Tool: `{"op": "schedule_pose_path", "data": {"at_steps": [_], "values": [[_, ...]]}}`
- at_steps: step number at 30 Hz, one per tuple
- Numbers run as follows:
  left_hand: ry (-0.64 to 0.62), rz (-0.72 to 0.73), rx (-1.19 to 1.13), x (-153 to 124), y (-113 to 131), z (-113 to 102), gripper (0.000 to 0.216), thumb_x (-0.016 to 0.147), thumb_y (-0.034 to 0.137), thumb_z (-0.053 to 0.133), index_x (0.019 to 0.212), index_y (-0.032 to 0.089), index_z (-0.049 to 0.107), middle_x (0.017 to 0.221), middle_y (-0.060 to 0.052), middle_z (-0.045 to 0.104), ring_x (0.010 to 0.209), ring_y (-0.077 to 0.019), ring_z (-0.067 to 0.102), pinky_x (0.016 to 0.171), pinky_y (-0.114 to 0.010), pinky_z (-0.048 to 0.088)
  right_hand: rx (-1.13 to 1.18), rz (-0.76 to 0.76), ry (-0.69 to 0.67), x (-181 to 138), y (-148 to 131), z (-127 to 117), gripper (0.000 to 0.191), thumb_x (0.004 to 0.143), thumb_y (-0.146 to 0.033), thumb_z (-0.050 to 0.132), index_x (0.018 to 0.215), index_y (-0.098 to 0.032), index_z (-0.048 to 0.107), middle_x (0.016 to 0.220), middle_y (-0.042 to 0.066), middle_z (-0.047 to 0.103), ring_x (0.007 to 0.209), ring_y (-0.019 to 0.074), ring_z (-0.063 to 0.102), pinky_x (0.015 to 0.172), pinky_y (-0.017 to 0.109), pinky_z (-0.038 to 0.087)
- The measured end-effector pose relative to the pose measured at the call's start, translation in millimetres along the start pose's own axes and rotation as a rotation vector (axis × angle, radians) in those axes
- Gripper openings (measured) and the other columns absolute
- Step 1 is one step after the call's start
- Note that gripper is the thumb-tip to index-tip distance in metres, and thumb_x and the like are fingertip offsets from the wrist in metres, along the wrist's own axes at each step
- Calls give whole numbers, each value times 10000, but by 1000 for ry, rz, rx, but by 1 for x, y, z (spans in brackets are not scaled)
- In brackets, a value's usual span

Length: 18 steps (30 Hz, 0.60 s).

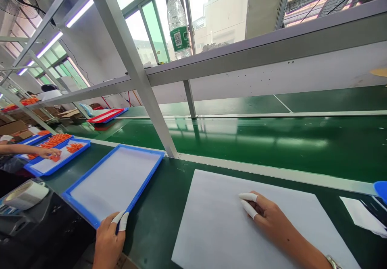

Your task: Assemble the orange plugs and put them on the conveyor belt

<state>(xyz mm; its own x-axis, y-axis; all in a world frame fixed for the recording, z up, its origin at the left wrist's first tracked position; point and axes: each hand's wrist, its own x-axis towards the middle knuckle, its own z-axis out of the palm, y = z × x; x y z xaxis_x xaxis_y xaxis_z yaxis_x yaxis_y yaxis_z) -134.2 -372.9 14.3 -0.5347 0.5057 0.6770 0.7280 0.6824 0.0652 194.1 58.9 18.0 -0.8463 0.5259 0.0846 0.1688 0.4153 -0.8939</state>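
Observation:
My left hand (109, 238) grips the near right corner of a blue-rimmed tray (116, 176). White covers wrap the tips of its thumb and a finger. The tray has a bare white bottom and lies tilted across the green bench. Over a large white paper sheet (217, 220), my right hand (266, 216) rests with thumb and forefinger slightly apart, both in white covers. Its other fingers curl under and are partly hidden. Nothing shows between the fingertips.
A metal frame post (151, 104) rises behind the tray, carrying a shelf with a plastic bottle (179, 27). Beyond runs a green belt (272, 144). At left, another person's hand (50, 153) touches orange pieces in a blue tray (66, 162). A tape roll (26, 194) lies nearby.

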Motion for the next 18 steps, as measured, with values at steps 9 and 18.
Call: {"op": "schedule_pose_path", "data": {"at_steps": [9, 18], "values": [[-10, -10, 89, 0, 10, -6, 297, 949, 369, 470, 978, 173, 692, 1010, -134, 703, 905, -303, 633, 818, -441, 466, -20, 2, 43, 0, -6, 1, 284, 940, -417, 483, 1097, -272, 670, 917, 35, 678, 686, 189, 575, 620, 311, 478], [-118, -41, 95, 16, 9, -15, 325, 930, 368, 452, 980, 156, 694, 1038, -132, 696, 970, -306, 630, 900, -461, 494, -32, -49, -6, 0, -9, -3, 255, 957, -317, 463, 1117, -272, 656, 977, 24, 660, 750, 173, 579, 688, 298, 475]]}}
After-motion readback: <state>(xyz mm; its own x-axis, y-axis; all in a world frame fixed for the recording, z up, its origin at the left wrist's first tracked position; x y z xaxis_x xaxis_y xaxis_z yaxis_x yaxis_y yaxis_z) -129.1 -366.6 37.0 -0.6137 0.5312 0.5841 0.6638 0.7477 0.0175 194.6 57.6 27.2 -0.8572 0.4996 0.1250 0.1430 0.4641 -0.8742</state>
